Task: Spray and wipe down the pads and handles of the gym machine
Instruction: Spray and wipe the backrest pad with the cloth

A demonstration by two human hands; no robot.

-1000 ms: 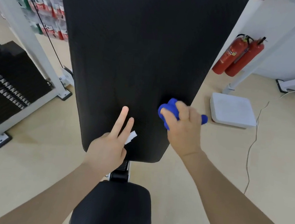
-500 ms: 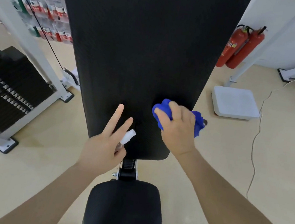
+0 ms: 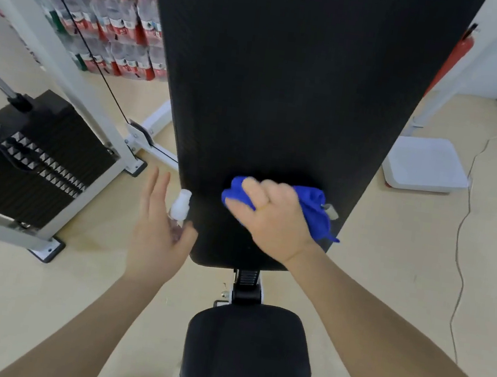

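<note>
A long black back pad of the bench fills the middle of the view, with the smaller black seat pad below it. My right hand presses a blue cloth against the lower end of the back pad. My left hand sits just off the pad's lower left edge and holds a small clear spray bottle with a white cap under its thumb, two fingers stretched out.
A black weight stack in a white frame with a cable stands at the left. Shrink-wrapped bottle packs line the far wall. A white flat scale and a thin cord lie on the beige floor at the right.
My right hand has slid the blue cloth leftward and down along the pad's lower end. My left hand has drifted left off the pad with the bottle. The view has shifted left.
</note>
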